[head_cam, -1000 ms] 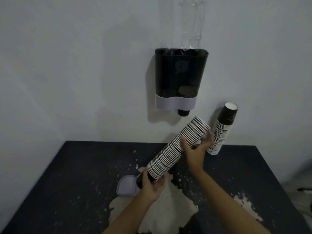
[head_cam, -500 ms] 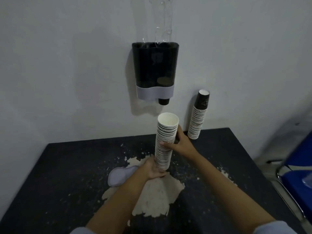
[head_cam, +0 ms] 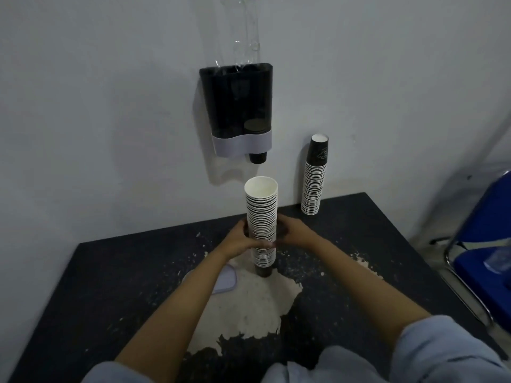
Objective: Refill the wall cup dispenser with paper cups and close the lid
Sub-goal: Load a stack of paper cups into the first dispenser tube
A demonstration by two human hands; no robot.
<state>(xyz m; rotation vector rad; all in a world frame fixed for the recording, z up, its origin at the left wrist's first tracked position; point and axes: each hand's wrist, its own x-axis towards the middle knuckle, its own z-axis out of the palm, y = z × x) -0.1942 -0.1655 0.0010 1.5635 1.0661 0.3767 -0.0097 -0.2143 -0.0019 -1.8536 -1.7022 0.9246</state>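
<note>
A tall stack of paper cups (head_cam: 261, 217) stands upright on the table, open white mouth up. My left hand (head_cam: 240, 241) and my right hand (head_cam: 293, 233) clasp its middle from both sides. On the wall above hangs the dark cup dispenser (head_cam: 237, 106) with a pale grey band; one black cup (head_cam: 257, 157) pokes out below. Its top is open, with clear plastic wrap (head_cam: 243, 29) sticking up out of it. The grey lid (head_cam: 225, 279) lies on the table, partly hidden by my left forearm.
A second cup stack (head_cam: 315, 176) leans against the wall at the back right of the dark, paint-worn table (head_cam: 110, 286). A blue chair (head_cam: 486, 244) stands at the right, close to the table edge.
The stack went from tilted to upright, base on the table. My left hand moved from its bottom up to its middle. The camera view pulled back and shifted.
</note>
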